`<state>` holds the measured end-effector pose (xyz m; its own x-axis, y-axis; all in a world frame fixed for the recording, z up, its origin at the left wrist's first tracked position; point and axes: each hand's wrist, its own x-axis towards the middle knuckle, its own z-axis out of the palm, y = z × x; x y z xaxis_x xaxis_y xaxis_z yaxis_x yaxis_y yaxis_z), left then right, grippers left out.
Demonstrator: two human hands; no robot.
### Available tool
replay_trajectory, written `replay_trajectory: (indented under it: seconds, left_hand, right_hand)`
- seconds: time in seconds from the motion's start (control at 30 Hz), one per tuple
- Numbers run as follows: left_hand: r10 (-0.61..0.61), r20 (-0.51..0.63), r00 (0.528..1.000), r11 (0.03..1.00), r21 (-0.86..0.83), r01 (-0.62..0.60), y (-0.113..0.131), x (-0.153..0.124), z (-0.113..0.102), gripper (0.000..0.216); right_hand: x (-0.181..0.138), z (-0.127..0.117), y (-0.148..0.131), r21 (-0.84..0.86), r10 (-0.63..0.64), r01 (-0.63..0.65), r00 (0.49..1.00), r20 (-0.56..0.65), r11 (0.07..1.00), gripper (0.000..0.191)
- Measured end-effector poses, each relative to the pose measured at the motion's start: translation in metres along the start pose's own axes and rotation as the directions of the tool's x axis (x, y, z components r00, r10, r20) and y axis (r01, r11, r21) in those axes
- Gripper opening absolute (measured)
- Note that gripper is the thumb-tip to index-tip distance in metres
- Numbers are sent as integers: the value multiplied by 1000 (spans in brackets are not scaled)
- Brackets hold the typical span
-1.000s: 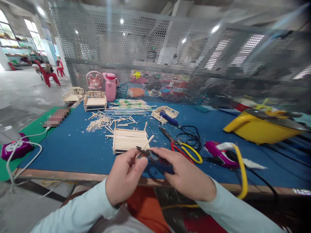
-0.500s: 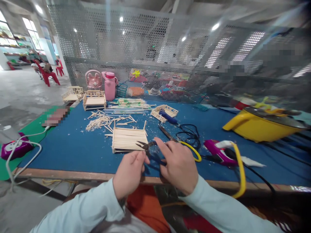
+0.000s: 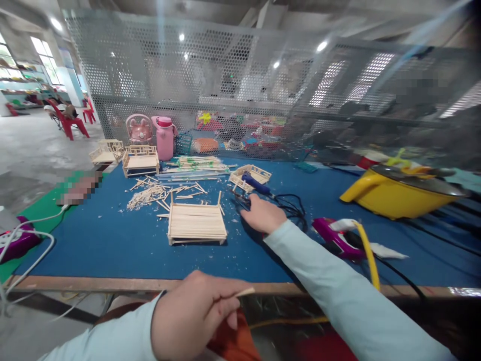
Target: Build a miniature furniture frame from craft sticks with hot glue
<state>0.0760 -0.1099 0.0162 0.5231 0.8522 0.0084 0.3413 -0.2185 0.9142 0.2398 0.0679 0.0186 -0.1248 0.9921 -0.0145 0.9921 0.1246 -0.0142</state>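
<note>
Left hand [image 3: 191,313] with a thin stick [image 3: 246,292], lower centre; right hand [image 3: 265,214] at a dark-tipped tool [image 3: 241,200], mid-frame.
A railed stick model [image 3: 142,161] stands at upper left, with a heap of cut sticks [image 3: 146,198] below it. At bottom centre, the left thumb and fingers pinch the stick, its pale end jutting right; above sits a slatted wooden platform [image 3: 197,221]. Right of that, the right fingers bend over the tool; whether they clasp or merely touch it, I cannot tell. Farther right lie a purple device [image 3: 338,239] and a yellow pan [image 3: 393,195].
</note>
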Motion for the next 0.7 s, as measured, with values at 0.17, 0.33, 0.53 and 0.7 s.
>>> replay_trajectory:
  seconds: [0.17, 0.33, 0.53, 0.7]
  left_hand:
    - [41, 20, 999, 973, 225, -44, -1, 0, -9, 26]
    - [107, -83, 991, 895, 442, -60, -4, 3, -24, 28]
    - [191, -158, 969, 773, 633, -49, -18, 4, -56, 43]
    - [331, -240, 913, 620, 784, -19, -22, 23, -67, 40]
  right_hand:
    - [28, 14, -18, 45, -21, 23, 999, -44, 999, 59]
    - [36, 4, -21, 41, -168, 171, 983, -78, 984, 54]
    - [1, -49, 13, -33, -169, 166, 949, -265, 986, 51]
    - [-33, -64, 6, 145, -566, 704, 660, -494, 695, 39]
